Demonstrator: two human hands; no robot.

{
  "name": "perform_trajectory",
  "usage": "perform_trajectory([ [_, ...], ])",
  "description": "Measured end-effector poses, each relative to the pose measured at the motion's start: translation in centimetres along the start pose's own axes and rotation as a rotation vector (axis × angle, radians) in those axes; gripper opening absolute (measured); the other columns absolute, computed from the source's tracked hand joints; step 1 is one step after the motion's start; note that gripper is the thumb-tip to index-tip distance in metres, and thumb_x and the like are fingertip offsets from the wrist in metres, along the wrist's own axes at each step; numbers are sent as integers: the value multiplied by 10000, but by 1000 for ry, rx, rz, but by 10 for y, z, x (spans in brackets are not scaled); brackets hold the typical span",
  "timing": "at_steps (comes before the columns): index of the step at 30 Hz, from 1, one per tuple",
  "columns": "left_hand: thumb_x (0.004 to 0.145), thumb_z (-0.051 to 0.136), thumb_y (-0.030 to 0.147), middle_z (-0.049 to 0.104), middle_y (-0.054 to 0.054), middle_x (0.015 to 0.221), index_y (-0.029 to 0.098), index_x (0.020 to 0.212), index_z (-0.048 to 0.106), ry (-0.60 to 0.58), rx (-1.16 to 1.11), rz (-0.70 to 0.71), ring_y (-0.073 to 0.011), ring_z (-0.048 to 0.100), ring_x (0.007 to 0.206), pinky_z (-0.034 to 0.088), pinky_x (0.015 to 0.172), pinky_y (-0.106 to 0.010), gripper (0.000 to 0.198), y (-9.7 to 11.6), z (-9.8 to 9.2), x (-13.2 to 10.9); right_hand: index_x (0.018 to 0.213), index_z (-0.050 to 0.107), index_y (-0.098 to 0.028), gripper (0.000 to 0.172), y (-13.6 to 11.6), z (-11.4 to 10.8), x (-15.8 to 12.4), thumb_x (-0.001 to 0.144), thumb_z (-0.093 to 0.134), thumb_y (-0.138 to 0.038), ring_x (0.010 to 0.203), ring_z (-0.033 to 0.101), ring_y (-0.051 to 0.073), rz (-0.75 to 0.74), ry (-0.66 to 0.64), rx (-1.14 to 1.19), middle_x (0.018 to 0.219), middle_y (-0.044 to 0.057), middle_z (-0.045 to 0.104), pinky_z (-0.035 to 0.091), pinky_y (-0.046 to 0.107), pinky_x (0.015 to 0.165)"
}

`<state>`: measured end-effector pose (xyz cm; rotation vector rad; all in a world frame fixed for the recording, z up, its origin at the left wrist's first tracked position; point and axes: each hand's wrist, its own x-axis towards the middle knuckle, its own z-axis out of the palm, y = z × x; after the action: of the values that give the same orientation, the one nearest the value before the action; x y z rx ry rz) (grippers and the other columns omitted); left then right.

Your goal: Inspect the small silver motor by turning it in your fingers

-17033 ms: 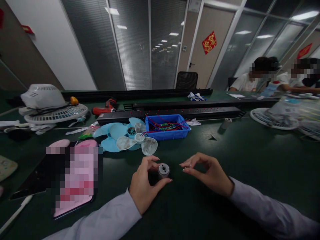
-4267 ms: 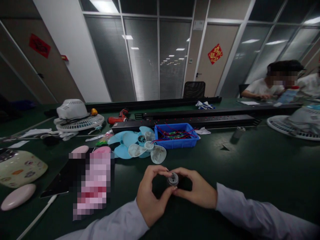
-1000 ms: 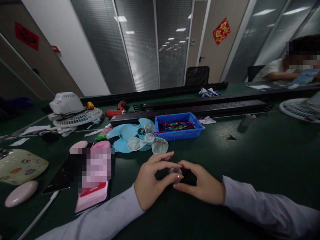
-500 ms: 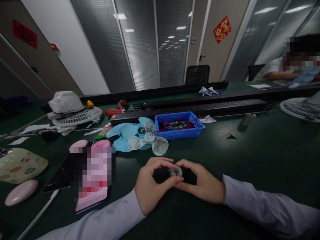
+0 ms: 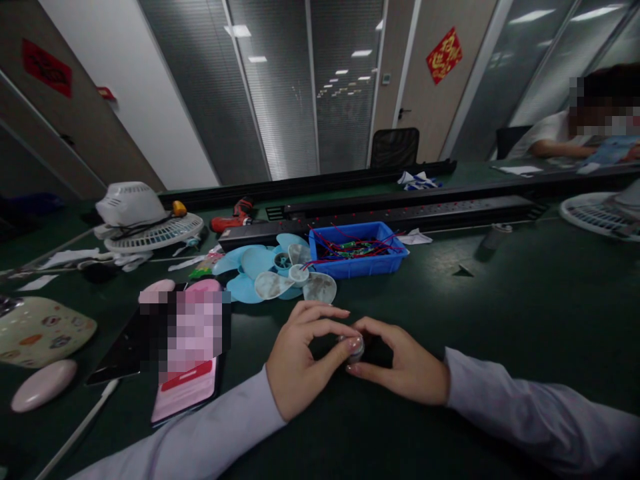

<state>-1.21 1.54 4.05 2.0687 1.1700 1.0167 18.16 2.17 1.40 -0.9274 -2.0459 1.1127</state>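
Note:
Between my two hands is a small motor (image 5: 358, 356), a round grey metal cylinder mostly covered by fingers. My left hand (image 5: 304, 360) pinches it, the thumb lying across its top and the index fingertip behind. From the other side my right hand (image 5: 413, 365) grips it between thumb and forefinger. The motor is low over the green table in front of me; whether it touches the surface I cannot tell. Just beyond my left hand lie several blue and clear fan blades (image 5: 257, 263). Past them sits a blue bin (image 5: 357, 265) of wired circuit boards.
A phone (image 5: 187, 393) and a cream patterned case (image 5: 47, 333) lie at left. Farther back are a white fan head (image 5: 133, 203), a red power drill (image 5: 233, 217) and long black rails (image 5: 400, 212). A metal cylinder (image 5: 495, 237) stands at right. Another person (image 5: 555, 137) sits far right.
My left thumb has moved up over the motor's top, covering the round face that showed before. The left fingers have lifted and spread slightly. My right hand has barely moved.

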Motion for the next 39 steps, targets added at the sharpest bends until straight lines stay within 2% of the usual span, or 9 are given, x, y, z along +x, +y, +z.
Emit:
perform_trajectory([
  [7,800,710,208,740,-8,942,259,817,738,46,41,120,-238,573,1055,439,949,-432,61,5,-3,8,960,611,-180,229,0,0,-1,778,739,-237,844,606,165,17,14,10,910,11,646,484,298,771],
  [14,773,744,251,753,27,858,256,792,706,47,-39,11,-220,587,1051,459,929,-399,43,1,2,4,1036,608,-184,277,1,-1,0,790,728,-228,897,625,182,3,-5,9,964,24,662,491,318,807],
  [21,761,743,250,771,10,865,240,736,691,63,-86,-45,-235,601,1090,472,920,-406,59,0,6,0,1083,602,-195,315,5,1,-2,793,721,-221,938,620,191,-16,-6,-3,1016,30,657,492,335,833],
  [24,760,744,242,774,16,840,254,800,707,74,-87,-44,-239,621,1092,459,935,-417,56,-1,8,-1,1048,609,-187,286,4,1,-2,789,725,-218,927,624,186,-15,1,5,1003,33,659,496,329,829],
  [27,747,765,268,770,26,827,262,867,701,96,-106,-59,-230,677,988,464,924,-413,137,-2,10,-1,1027,607,-184,269,5,1,-1,793,725,-242,909,625,184,-13,3,7,972,31,658,496,328,822],
  [31,707,801,306,761,8,832,229,840,670,106,-144,-108,-212,712,844,497,852,-382,202,-1,13,-1,1072,596,-192,305,7,1,-1,800,719,-251,924,618,192,-3,-4,-11,994,33,653,488,340,830],
  [35,659,833,294,749,-25,883,200,832,641,121,-147,-106,-211,701,843,508,795,-352,276,1,13,-2,1065,601,-193,293,6,1,-1,798,712,-242,872,612,186,7,-1,-21,955,24,646,489,326,779],
  [39,654,828,265,737,-21,842,196,848,616,148,-120,-99,-215,689,843,500,796,-362,296,1,13,-4,1041,609,-182,282,3,0,0,784,720,-220,862,617,181,3,3,5,941,24,650,488,316,780],
])
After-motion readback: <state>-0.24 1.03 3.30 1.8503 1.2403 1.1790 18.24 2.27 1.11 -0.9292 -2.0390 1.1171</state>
